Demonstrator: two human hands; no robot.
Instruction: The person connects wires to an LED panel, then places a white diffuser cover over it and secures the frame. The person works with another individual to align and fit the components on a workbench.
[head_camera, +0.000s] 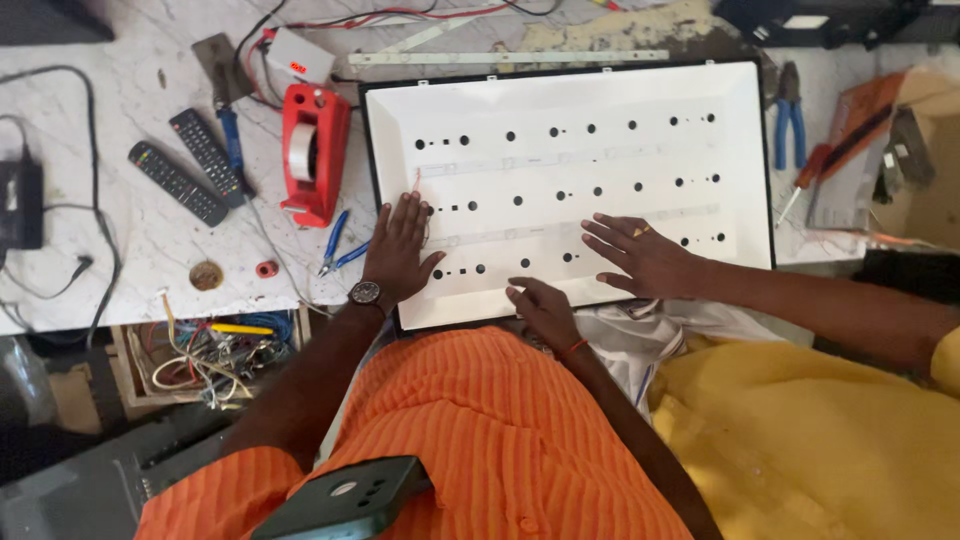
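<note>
The white sheet (600, 100) was pressed flat by the left hand (400, 250), fingers spread wide; the right hand (545, 308) was laid open on its near edge, beside a helper's hand (640, 258)

Small white box with red display (298, 58), bench's top-left.

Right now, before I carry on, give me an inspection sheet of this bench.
Surface: white marble bench, stained.
Job's things: white perforated panel in a black frame, lying flat, dark holes in three rows.
Clutter: red tape dispenser, two remotes, blue pliers, phone in the shirt pocket.
Grippers: left hand flat on the panel's left edge; right hand on its near edge; a co-worker's hand spread flat on it.
Cables: black cable at left; red wires at back.
Surroundings: box of loose wires below the bench.
</note>
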